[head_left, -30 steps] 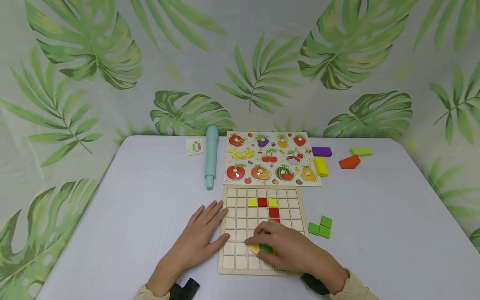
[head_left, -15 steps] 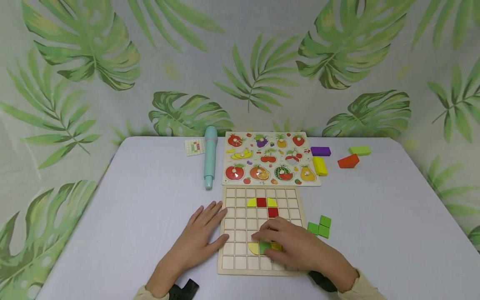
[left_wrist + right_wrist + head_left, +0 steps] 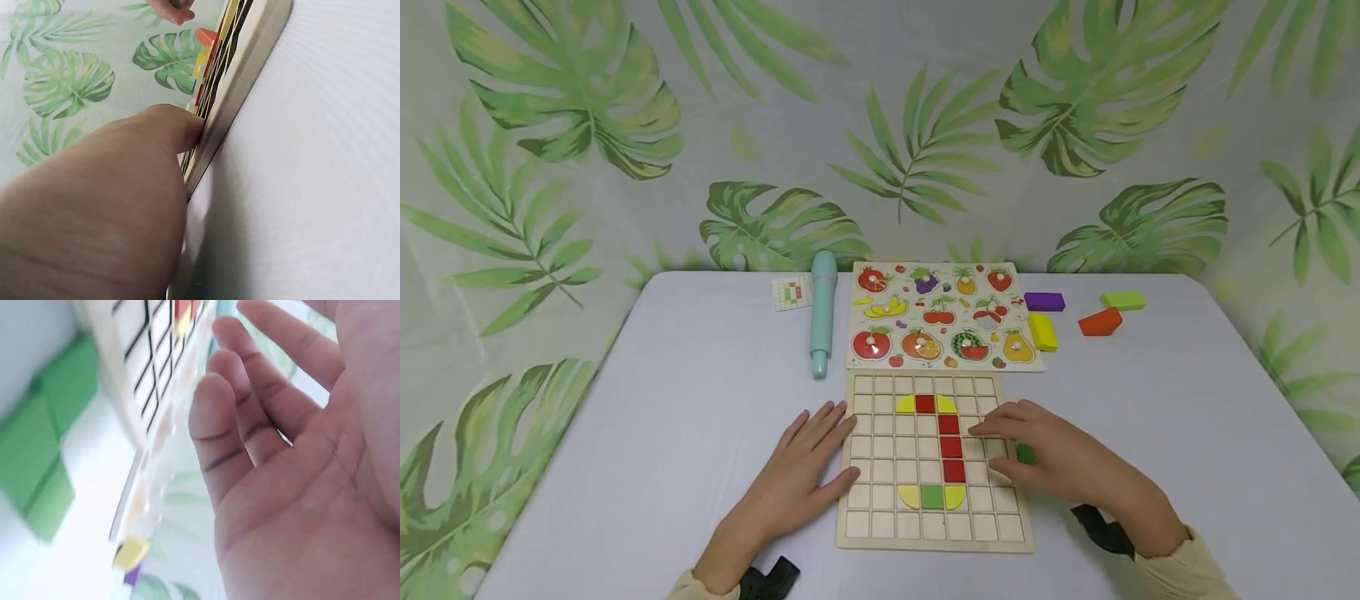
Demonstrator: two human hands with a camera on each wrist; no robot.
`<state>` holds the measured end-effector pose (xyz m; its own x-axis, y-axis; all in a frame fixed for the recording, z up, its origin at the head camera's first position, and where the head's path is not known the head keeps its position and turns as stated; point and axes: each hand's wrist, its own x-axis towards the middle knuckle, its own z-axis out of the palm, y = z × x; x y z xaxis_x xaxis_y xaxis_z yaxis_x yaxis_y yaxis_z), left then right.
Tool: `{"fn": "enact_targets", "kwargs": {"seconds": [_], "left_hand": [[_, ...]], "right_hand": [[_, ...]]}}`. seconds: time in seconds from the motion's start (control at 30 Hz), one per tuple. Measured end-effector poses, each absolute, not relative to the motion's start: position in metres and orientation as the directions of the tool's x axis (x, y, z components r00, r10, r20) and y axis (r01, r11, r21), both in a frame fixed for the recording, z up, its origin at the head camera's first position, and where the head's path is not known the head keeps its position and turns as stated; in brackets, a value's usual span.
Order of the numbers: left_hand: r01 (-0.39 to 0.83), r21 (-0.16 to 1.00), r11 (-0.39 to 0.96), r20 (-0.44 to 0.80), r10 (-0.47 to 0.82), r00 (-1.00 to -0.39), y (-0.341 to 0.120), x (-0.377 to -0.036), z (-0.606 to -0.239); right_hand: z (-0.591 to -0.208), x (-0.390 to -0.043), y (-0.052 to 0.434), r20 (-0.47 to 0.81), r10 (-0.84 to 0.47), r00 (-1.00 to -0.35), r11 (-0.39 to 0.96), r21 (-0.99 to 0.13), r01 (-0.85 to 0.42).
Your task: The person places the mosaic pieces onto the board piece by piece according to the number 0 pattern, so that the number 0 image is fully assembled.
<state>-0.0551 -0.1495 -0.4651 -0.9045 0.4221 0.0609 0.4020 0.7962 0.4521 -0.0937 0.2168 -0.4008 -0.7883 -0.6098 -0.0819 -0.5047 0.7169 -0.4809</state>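
My left hand [image 3: 801, 467] lies flat with fingers spread, its fingertips and thumb on the left edge of a wooden grid board [image 3: 868, 525]. The thumb [image 3: 178, 125] presses the board's rim in the left wrist view. My right hand [image 3: 1052, 446] hovers over the board's right side, fingers loosely bent, holding nothing. Set in the grid are several red square tiles [image 3: 951, 447], one green square tile [image 3: 932, 497] and yellow quarter-round tiles [image 3: 908, 497]. Loose green square tiles [image 3: 72, 387] lie right of the board, mostly hidden under the right hand in the head view.
Behind the grid board lies a fruit peg puzzle [image 3: 943, 317]. To its left are a teal pen-shaped tube [image 3: 823, 312] and a small pattern card [image 3: 792, 293]. At the back right sit purple [image 3: 1044, 302], yellow [image 3: 1042, 332], orange-red [image 3: 1101, 322] and light green blocks [image 3: 1122, 300].
My right hand has lifted off the grid's lower middle and moved right toward the loose green tiles. The red column and bottom row are now uncovered. My left hand has stayed put.
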Motion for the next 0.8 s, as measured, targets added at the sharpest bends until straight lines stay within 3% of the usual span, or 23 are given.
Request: {"fn": "enact_targets", "kwargs": {"seconds": [0.37,0.8], "left_hand": [[0.397,0.450,0.800,0.059,0.418,-0.907,-0.149,-0.055,-0.465],[0.397,0.441,0.805,0.054,0.418,-0.907,-0.149,-0.055,-0.464]], "right_hand": [[-0.411,-0.112,0.258,-0.070,-0.626,-0.777,0.653,-0.592,-0.472],[-0.421,-0.121,0.276,-0.146,-0.629,-0.764,0.667,-0.606,-0.434]]}}
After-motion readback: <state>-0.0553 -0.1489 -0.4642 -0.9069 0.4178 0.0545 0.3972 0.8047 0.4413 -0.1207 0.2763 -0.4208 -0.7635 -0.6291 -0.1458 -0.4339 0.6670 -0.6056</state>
